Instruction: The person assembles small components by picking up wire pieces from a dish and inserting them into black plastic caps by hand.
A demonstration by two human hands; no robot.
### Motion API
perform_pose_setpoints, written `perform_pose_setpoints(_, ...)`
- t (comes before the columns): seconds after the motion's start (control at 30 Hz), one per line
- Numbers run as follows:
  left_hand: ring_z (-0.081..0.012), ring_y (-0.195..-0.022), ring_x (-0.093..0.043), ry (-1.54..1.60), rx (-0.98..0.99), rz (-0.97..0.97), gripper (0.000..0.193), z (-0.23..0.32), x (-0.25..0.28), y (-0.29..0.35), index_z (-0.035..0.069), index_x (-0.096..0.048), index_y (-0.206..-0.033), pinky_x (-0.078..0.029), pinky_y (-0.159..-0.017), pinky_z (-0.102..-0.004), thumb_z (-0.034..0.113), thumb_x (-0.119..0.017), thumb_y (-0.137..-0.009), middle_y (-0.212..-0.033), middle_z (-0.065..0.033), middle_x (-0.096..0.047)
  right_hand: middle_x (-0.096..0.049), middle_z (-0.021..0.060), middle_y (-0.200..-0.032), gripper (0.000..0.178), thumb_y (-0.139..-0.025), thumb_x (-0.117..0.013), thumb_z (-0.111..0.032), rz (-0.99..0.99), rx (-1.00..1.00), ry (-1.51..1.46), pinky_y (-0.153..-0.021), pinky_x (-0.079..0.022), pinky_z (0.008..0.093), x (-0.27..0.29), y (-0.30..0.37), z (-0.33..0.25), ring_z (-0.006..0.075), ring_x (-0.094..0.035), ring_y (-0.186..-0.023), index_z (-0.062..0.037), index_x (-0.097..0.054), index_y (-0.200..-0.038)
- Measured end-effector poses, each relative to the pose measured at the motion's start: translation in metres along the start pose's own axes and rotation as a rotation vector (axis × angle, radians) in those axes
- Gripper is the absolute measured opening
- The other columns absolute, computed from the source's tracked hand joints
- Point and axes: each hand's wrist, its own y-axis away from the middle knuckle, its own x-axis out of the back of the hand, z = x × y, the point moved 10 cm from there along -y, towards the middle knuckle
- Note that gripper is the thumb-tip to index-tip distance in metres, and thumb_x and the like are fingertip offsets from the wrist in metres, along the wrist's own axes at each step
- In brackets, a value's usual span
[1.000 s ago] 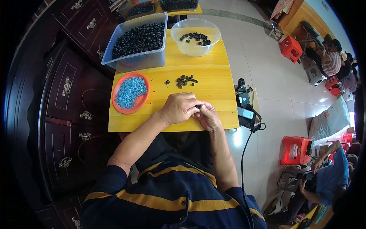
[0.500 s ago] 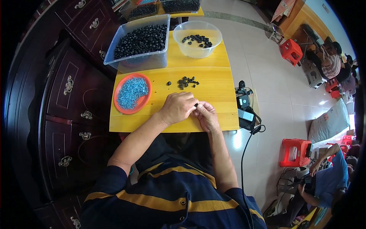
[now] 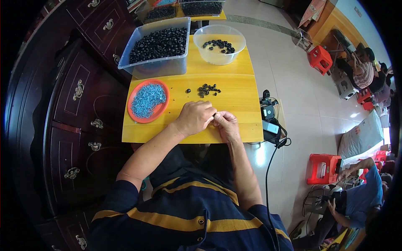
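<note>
My left hand (image 3: 194, 118) and my right hand (image 3: 227, 125) meet over the near part of the yellow table (image 3: 240, 104). Between their fingertips is a small black part (image 3: 215, 115), mostly covered; my right thumb and fingers pinch it. The left fingers are curled closed against it, and what else they hold is hidden. Just beyond my hands lies a loose pile of small round black parts (image 3: 205, 90), with a single black part (image 3: 188, 90) to its left. An orange-red plate (image 3: 163, 109) on the left carries small bluish metallic pieces (image 3: 146, 100), too small to tell apart.
A clear bin (image 3: 161, 68) full of black parts stands at the table's far left. Beside it is a clear round tub (image 3: 220, 58) with some black parts. Dark drawers (image 3: 71, 108) line the left. A cable (image 3: 267, 184) hangs at right; other people sit near red stools (image 3: 322, 167).
The view has shifted slightly, so the table and containers appear a little to the right. My hands stay together around the small black part, with hardly any visible movement.
</note>
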Motion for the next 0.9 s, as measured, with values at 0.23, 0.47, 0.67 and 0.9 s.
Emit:
perform_pose_setpoints(0.23,-0.0268,-0.074,-0.065,0.026,0.027,-0.01,0.016,0.001,-0.001,0.0,0.01,-0.065,-0.086,-0.051,-0.064,-0.0402,0.017,-0.073,-0.075,-0.078,-0.0065,-0.061,-0.066,0.0038,-0.083,0.012,-0.093,-0.066,-0.014,-0.113,-0.021,-0.122,-0.071,-0.045,0.0274,-0.003,0.001,0.001,0.012,-0.055,-0.073,-0.003,-0.069,-0.089)
perform_pose_setpoints(0.47,-0.0272,-0.074,-0.064,0.037,0.024,-0.022,0.014,-0.001,0.0,-0.001,0.01,-0.065,-0.083,-0.051,-0.063,-0.0406,0.017,-0.073,-0.075,-0.077,-0.006,-0.06,-0.066,0.0034,-0.082,0.011,-0.093,-0.066,-0.012,-0.14,-0.019,-0.078,-0.071,-0.045,0.0276,-0.001,-0.002,0.004,0.0121,-0.055,-0.073,-0.0032,-0.069,-0.088)
perform_pose_setpoints(0.67,-0.0274,-0.073,-0.064,0.025,0.007,-0.033,0.014,0.003,0.001,-0.006,0.01,-0.065,-0.084,-0.051,-0.062,-0.0405,0.017,-0.072,-0.075,-0.077,-0.0069,-0.061,-0.066,0.0034,-0.083,0.009,-0.094,-0.065,-0.011,-0.126,-0.006,-0.079,-0.071,-0.046,0.0273,0.0,-0.005,0.002,0.0113,-0.056,-0.073,-0.0036,-0.068,-0.089)
perform_pose_setpoints(0.9,-0.0278,-0.076,-0.066,0.209,0.097,-0.009,0.022,-0.005,-0.01,0.006,0.008,-0.065,-0.098,-0.053,-0.065,-0.0377,0.015,-0.072,-0.079,-0.085,-0.0096,-0.065,-0.068,0.0041,-0.089,0.007,-0.094,-0.064,-0.01,-0.045,0.008,-0.023,-0.073,-0.05,0.0268,0.0,0.003,0.002,0.0114,-0.062,-0.079,-0.0031,-0.067,-0.094)
